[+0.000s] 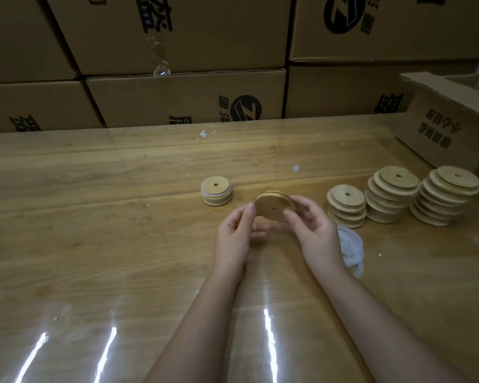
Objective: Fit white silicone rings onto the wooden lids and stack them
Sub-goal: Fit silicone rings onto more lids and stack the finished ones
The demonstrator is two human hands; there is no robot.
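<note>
I find the wooden lid (pixel 274 207) held tilted above the table (pixel 122 217). The left hand (pixel 235 233) and right hand (pixel 313 230) pinch opposite edges with curled fingers, presumably to seat a ring. Loose silicone rings (pixel 350 250) lie beside the right wrist. The ringed stack (pixel 216 190) stands just beyond, and the bare stacks (pixel 390 193) stand to the right.

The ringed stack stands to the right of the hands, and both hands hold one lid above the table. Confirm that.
Wrong side. The head view shows the ringed stack standing to the left of the hands; the left hand and right hand do hold one lid above the table.
</note>
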